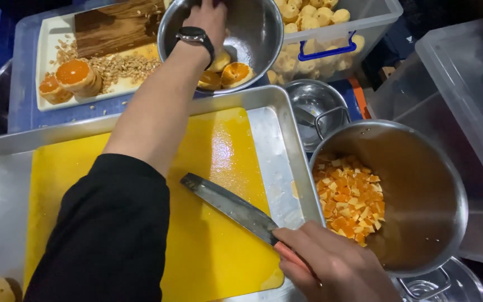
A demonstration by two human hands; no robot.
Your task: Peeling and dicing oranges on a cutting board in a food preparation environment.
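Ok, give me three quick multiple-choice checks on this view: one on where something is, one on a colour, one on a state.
1. Where is the left hand?
A. in the metal bowl
B. on the pot
C. on the yellow board

2. What colour is the board in the tray?
A. white
B. yellow
C. blue

3. How is the knife?
A. lying loose in the pot
B. stuck in a fruit
C. held by the right hand, blade flat on the board

Answers: 1 A, the hand reaches into the bowl by the peeled fruit. 2 B, plainly yellow. 3 C, fingers wrap its handle.
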